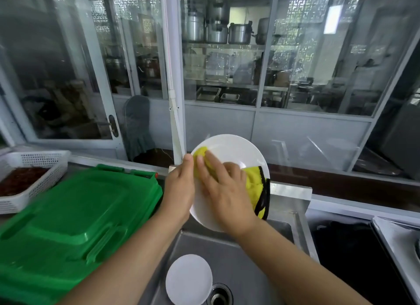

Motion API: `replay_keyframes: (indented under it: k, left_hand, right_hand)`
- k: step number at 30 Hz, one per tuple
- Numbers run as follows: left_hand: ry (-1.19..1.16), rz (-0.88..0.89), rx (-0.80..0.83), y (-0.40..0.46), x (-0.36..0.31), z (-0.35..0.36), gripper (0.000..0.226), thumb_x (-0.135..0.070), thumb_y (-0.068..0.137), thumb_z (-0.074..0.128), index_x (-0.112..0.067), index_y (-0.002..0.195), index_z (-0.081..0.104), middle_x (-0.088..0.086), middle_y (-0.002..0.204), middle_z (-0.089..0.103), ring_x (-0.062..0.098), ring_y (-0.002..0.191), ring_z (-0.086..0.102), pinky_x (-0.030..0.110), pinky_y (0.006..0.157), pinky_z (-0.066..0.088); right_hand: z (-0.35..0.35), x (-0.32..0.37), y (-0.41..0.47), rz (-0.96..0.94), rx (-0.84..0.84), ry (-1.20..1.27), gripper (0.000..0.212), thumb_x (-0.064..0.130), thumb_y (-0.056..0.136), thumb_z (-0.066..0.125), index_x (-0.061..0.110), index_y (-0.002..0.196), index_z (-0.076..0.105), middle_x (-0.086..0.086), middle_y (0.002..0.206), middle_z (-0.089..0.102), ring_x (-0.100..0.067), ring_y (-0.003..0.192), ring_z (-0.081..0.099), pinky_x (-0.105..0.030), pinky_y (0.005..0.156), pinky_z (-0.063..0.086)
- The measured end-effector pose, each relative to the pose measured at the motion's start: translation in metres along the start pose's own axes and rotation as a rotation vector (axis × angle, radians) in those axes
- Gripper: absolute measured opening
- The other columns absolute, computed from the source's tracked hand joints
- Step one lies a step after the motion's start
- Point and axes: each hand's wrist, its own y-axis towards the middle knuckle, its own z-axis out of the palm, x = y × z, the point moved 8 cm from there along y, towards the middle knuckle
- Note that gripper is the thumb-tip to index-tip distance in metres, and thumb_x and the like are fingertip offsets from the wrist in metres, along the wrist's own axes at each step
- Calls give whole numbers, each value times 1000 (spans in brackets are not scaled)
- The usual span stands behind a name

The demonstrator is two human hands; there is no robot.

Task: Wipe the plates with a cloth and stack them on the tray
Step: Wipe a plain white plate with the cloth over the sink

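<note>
I hold a white plate point(236, 150) tilted up above the steel sink point(245, 259). My left hand point(179, 189) grips the plate's left rim, thumb over the edge. My right hand point(222, 189) presses a yellow cloth with black trim point(254, 182) flat against the plate's face, fingers straight and spread. The cloth hangs off the plate's right side. A second white plate point(188, 279) lies in the sink basin beside the drain point(219, 296). A green plastic tray point(75, 218) lies upside down on the counter to the left.
A white perforated basket point(34, 159) with dark red contents stands at the far left. A glass partition point(295, 77) runs behind the sink, with pots on shelves beyond. A dark basin point(345, 254) and a steel edge are on the right.
</note>
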Motion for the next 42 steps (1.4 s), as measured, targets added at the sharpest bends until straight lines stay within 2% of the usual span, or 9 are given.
replay_keyframes:
  k: [3,7,13,19,24,28,32,37,42]
  left_hand:
    - [-21,18,8,12,-12,-11,46,-53,94,44,-21,73,68,-13,68,71,-1,60,66,13,49,47]
    - [12,34,70,23,-20,-22,41,-65,85,43,-37,75,71,-7,74,73,14,72,70,33,67,55]
    - [131,13,152,16,-19,-20,60,-71,81,36,-22,79,70,7,83,72,29,84,68,50,82,54]
    - [292,94,172,-6,-22,-2,50,-57,95,28,-31,62,55,-15,60,55,-10,58,50,2,52,37]
    - [257,182,205,-12,-30,-7,45,-49,93,49,-17,63,58,-7,54,59,3,53,52,21,56,40]
    - [163,210,146,-16,-35,-20,40,-41,91,54,-4,74,56,8,63,54,18,59,49,32,60,39]
    - [39,176,156,-28,-25,-22,27,-52,84,50,-33,83,68,-3,81,70,9,75,64,31,71,50]
    - [127,-48,441,-21,-10,-9,21,-41,69,58,-32,81,74,-8,85,75,18,88,69,31,73,50]
    - [354,164,573,-13,-41,13,32,-44,91,54,-17,86,68,-5,86,73,9,81,66,22,74,48]
  right_hand:
    - [12,19,-21,-149,63,8,56,22,84,56,18,139,47,-2,143,46,-28,87,52,-35,68,42]
    - [14,1,-47,-242,113,-12,52,16,88,48,20,139,40,1,144,44,-24,88,49,-36,73,40]
    - [-5,-48,-15,22,56,-120,50,13,83,60,11,133,55,-7,136,52,-35,84,54,-43,69,44]
    - [-5,-6,23,59,2,1,50,26,97,34,11,144,39,-13,148,38,-35,95,47,-44,81,40]
    - [-13,-13,33,106,-91,-30,46,25,94,47,20,140,45,-7,138,48,-37,120,42,-48,96,34]
    - [-22,-55,21,418,-169,89,50,22,91,47,28,140,41,-9,129,47,-34,97,53,-42,81,44]
    - [-12,-84,-11,744,-176,270,43,39,95,41,50,134,30,12,113,36,-14,71,50,-28,59,38]
    - [-30,-84,-8,561,-117,204,41,35,95,46,44,134,38,7,108,41,-14,77,47,-28,64,35]
    - [-43,-48,2,263,-40,30,41,25,92,56,21,133,52,-15,108,53,-37,74,56,-33,55,44]
